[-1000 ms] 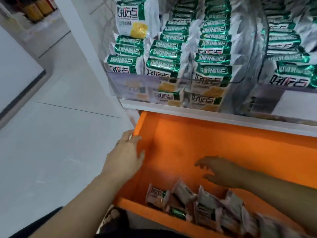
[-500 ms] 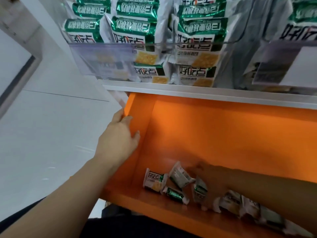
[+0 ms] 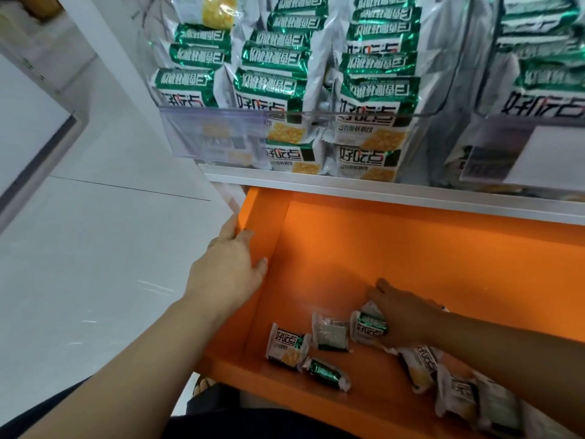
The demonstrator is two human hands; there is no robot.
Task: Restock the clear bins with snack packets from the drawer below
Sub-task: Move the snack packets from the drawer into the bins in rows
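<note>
Left hand [image 3: 228, 274], drawer [image 3: 263, 223] rim (right hand [image 3: 408, 318], packet [image 3: 368, 327])

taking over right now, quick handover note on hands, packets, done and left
Left hand: open, resting on the left wall of the orange drawer.
Right hand: down in the drawer on a packet; grip unclear.
Clear bins above look well stocked.
Left: lift that packet and the loose packets along the drawer's front into the bins.
</note>
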